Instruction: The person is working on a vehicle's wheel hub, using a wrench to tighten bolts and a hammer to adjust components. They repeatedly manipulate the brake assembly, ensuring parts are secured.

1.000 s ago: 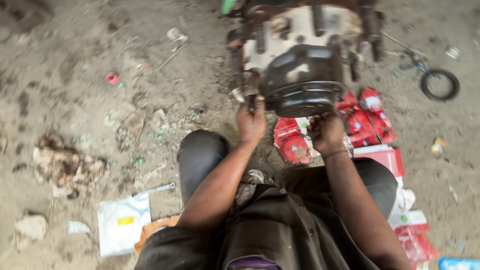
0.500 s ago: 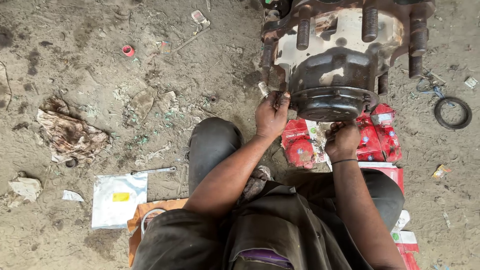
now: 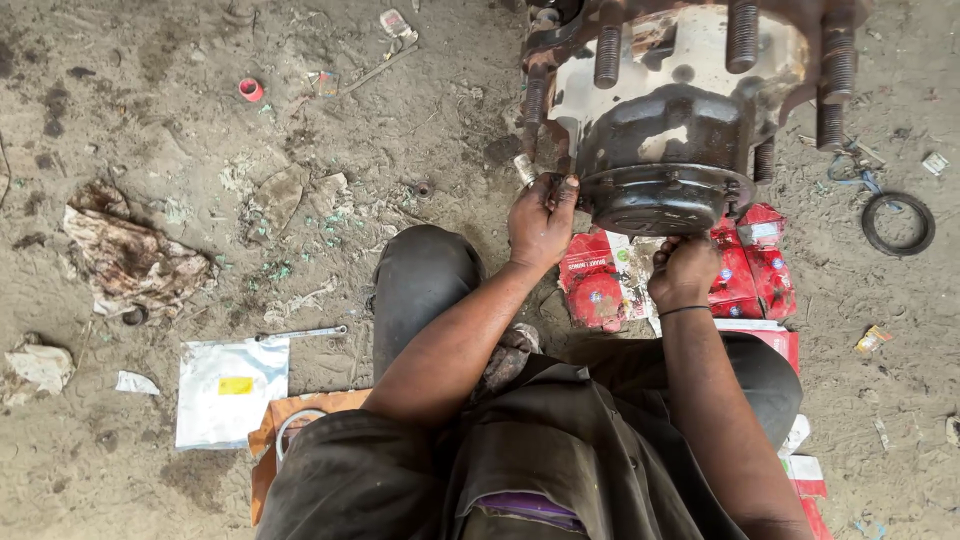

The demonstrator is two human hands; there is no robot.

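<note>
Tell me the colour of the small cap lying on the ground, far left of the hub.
Red small cap, clearest in the head view.

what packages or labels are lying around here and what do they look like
Red pouches: on the ground under the wheel hub, between left hand and right hand; glossy red with white patches.
Red and white boxes: by the right knee, flat, rectangular.
Silver foil bag: on the dirt at left, flat rectangle with a small yellow label.
Orange carton: beside the foil bag, partly hidden by the leg.
</note>
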